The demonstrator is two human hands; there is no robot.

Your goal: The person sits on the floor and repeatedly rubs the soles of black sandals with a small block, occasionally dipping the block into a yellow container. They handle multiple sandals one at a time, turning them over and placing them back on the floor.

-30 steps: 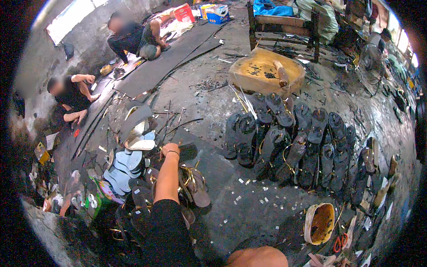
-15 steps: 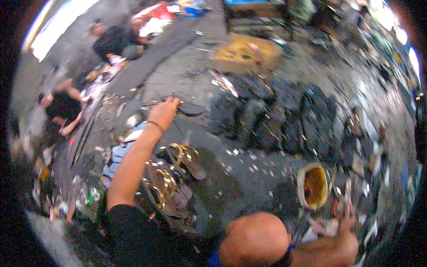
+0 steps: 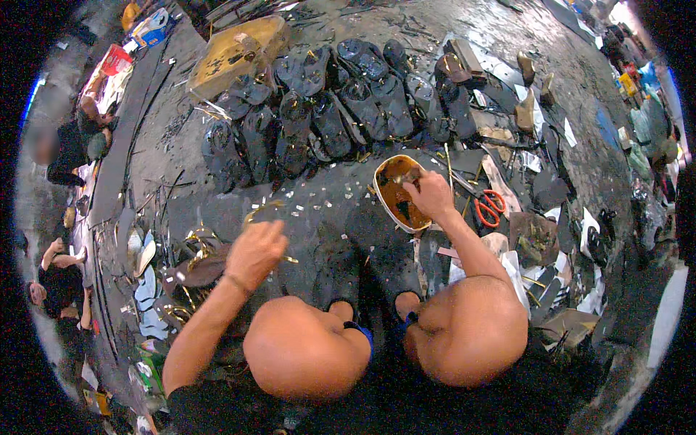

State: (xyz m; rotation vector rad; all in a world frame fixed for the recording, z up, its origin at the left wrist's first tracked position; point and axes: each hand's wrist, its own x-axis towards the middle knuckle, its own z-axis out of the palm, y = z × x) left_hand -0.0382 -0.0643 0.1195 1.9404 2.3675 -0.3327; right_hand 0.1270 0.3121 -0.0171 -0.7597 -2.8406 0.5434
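Observation:
My right hand (image 3: 433,199) reaches over the rim of a pale oval tub (image 3: 385,201) of brown, glue-like paste. Its fingers are closed inside the tub around something small that I cannot make out. On the left, my left hand (image 3: 257,252) is raised above the dark mat, its fingers curled and slightly blurred. Thin gold strips show just beyond and beside that hand, but what it grips is hidden. Below and left of it lie dark sandals with gold straps (image 3: 199,254). Several dark sandals (image 3: 293,130) stand in rows across the far side of the mat.
Orange-handled scissors (image 3: 490,208) lie right of the tub among scraps and strips. A yellowish block (image 3: 239,54) sits behind the sandals at the far left. My bent knees fill the near middle. Other people (image 3: 69,152) sit along the left edge.
My view has swung right and steadied. My right hand has moved from the scraps at the lower right into the tub. My left hand has drawn back nearer to my knees.

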